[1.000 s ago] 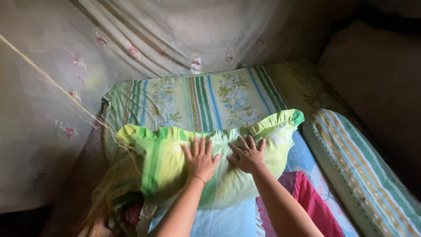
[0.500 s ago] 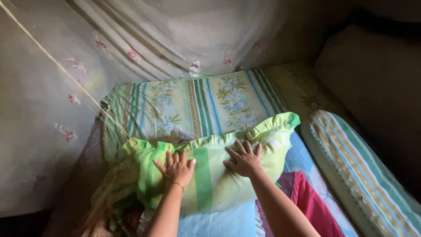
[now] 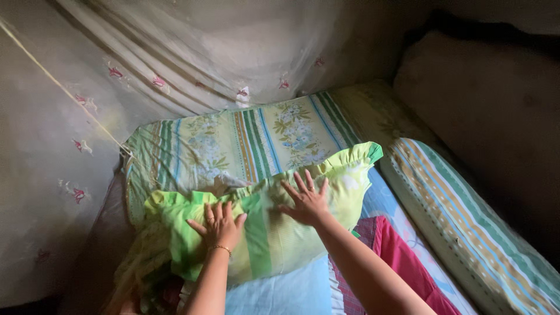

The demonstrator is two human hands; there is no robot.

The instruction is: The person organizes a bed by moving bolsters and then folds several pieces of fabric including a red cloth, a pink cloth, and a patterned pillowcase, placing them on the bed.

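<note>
Hands are pressing flat on a green frilled pillow lying across the bed, just in front of a striped floral pillow at twelve o'clock. Left hand and right hand are both resting with fingers spread, gripping nothing. A striped bolster is lying at three o'clock, a red cloth at five. Smoothing seems underway; finishing calls for even, light strokes outward.

The single head-worn camera is looking steeply down from above my outstretched arms, facing forward toward the bed's head and the draped netting. It is sitting close, framing my left hand and right hand low in the centre.
</note>
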